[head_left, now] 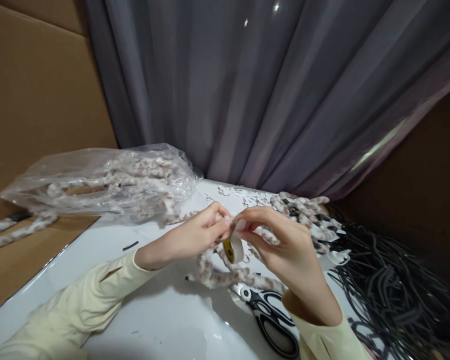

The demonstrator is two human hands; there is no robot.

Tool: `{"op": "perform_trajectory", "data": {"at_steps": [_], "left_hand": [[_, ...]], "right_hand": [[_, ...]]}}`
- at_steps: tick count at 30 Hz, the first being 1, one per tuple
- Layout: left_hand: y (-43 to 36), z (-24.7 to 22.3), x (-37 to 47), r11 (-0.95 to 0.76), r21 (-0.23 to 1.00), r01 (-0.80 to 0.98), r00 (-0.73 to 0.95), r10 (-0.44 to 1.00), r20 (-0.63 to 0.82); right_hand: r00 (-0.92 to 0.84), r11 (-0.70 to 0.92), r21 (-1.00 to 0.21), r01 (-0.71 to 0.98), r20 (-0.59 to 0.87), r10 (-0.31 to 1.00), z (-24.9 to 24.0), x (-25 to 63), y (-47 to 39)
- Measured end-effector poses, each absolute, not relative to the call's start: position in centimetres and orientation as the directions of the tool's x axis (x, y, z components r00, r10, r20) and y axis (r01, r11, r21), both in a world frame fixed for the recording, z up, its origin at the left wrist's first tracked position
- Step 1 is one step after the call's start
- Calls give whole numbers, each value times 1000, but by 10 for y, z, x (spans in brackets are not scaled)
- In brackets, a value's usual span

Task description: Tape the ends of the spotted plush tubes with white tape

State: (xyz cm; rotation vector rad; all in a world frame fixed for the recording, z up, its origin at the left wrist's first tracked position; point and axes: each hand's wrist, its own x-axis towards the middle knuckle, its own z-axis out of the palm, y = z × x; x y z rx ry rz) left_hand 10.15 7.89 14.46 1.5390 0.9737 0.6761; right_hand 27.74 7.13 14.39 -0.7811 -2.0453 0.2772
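Note:
My left hand [202, 231] is closed in a pinch on something small, its fingertips meeting those of my right hand at the middle of the view. Thumb and fingers of my right hand [281, 239] pinch a strip of white tape. Below the fingertips hangs the tape roll [237, 251], with a yellow inner face. Under both hands lies a fluffy white-and-brown strip [213, 275] in a curve on the white table [153, 305]. Black-handled scissors [272, 320] rest just in front of it, partly beneath my right forearm.
A clear plastic bag [135, 182] of fluffy strips lies at the left. More fluffy strips [307, 212] are piled at the right, beside a large heap of black cords [393, 290]. Small metal pieces [247, 196] are scattered at the back, before a grey curtain [225, 90].

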Motion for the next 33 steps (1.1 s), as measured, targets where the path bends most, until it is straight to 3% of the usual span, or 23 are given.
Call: {"op": "perform_trajectory", "data": {"at_steps": [13, 22, 28, 33], "left_hand": [[78, 146, 101, -23, 972, 234, 496, 863, -99], [76, 146, 102, 43, 988, 145, 518, 848, -113], [79, 145, 102, 266, 960, -82, 568, 804, -175], [78, 146, 102, 386, 904, -181, 605, 769, -208]], "right_hand": [[-373, 818, -357, 452, 757, 537, 144, 271, 71], [-254, 759, -539, 364, 727, 638, 137, 268, 74], [-130, 659, -657, 365, 665, 735, 130, 261, 74], [-92, 613, -677, 407, 638, 765, 128, 257, 69]]}}
